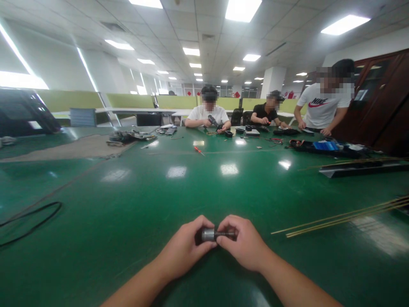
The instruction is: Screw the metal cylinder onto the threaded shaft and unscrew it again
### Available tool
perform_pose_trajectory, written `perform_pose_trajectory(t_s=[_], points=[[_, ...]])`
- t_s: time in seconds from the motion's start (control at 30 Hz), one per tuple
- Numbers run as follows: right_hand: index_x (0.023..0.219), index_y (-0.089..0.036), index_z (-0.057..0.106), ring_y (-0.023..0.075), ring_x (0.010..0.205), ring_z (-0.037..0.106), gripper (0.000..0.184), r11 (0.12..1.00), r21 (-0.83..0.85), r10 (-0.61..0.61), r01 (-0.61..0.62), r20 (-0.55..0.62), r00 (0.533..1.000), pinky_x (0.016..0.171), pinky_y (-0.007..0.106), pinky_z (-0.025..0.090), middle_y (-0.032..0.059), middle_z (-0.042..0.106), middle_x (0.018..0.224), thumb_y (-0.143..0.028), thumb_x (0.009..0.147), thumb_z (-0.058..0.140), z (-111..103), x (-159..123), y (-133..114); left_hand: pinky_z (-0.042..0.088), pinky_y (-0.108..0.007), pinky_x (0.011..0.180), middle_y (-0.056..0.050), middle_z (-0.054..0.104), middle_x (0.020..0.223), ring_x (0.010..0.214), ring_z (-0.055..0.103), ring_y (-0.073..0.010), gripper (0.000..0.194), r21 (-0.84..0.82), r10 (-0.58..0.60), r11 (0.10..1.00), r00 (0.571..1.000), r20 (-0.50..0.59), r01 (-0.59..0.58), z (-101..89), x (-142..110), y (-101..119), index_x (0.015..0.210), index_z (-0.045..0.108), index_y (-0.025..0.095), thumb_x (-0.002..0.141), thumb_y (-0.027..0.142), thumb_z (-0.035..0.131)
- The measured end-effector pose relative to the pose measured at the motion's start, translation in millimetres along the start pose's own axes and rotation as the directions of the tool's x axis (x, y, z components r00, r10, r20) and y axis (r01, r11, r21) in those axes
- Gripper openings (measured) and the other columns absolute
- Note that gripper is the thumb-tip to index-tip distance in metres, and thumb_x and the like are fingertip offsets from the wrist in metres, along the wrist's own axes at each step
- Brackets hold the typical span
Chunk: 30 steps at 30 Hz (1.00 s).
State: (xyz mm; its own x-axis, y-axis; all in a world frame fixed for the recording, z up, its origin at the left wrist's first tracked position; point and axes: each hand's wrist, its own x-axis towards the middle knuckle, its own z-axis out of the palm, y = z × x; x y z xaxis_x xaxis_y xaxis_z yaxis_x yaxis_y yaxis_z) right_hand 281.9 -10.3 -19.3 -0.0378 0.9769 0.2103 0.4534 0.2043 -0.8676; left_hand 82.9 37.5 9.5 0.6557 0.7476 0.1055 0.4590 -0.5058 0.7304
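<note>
Silver cylinder [208, 235] between fingers [202, 221], "NIKE" lettering [319, 102] on a white shirt [324, 117] beyond

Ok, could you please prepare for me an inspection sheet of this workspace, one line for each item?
Surface: green table, glossy, reflecting ceiling lights; pale patch at left.
Job's things: silver cylinder with a dark shaft in line with it.
Clutter: red screwdriver farther off; yellow rods at right; mixed items across the table, too small to list.
Left hand: gripping the cylinder.
Right hand: fingers around the shaft.
Cables: black cable looped at left, apart from both hands.
Surroundings: two seated people and one standing at the far side.
</note>
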Motion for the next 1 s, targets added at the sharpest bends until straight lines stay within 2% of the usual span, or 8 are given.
perform_pose_trajectory(t_s=[0.4,1.0], points=[[0.082,-0.020,0.070,0.0146,0.068,0.059,0.006,0.998,0.061,0.025,-0.025,-0.008,1.000,0.062,0.024,0.043,-0.0007,0.065,0.078,-0.019,0.076,0.070,-0.4,1.1,0.2,0.044,-0.027,0.080,0.002,0.067,0.095,0.088,0.062,-0.0183,0.019,-0.050,0.003,0.999,0.999,-0.033,-0.005,0.5,0.1,-4.1,0.103,0.062,0.022,0.085,0.023,0.069],[0.077,-0.018,0.068,0.0127,0.063,0.053,0.006,0.997,0.069,0.036,-0.034,-0.033,0.999,0.059,0.022,0.039,-0.0025,0.060,0.070,-0.014,0.072,0.069,2.5,1.7,-5.6,0.043,-0.028,0.078,0.002,0.066,0.092,0.088,0.061,-0.0186,0.014,-0.075,-0.013,0.997,1.000,-0.014,0.012,1.3,1.0,-8.3,0.099,0.062,0.021,0.086,0.025,0.068]])
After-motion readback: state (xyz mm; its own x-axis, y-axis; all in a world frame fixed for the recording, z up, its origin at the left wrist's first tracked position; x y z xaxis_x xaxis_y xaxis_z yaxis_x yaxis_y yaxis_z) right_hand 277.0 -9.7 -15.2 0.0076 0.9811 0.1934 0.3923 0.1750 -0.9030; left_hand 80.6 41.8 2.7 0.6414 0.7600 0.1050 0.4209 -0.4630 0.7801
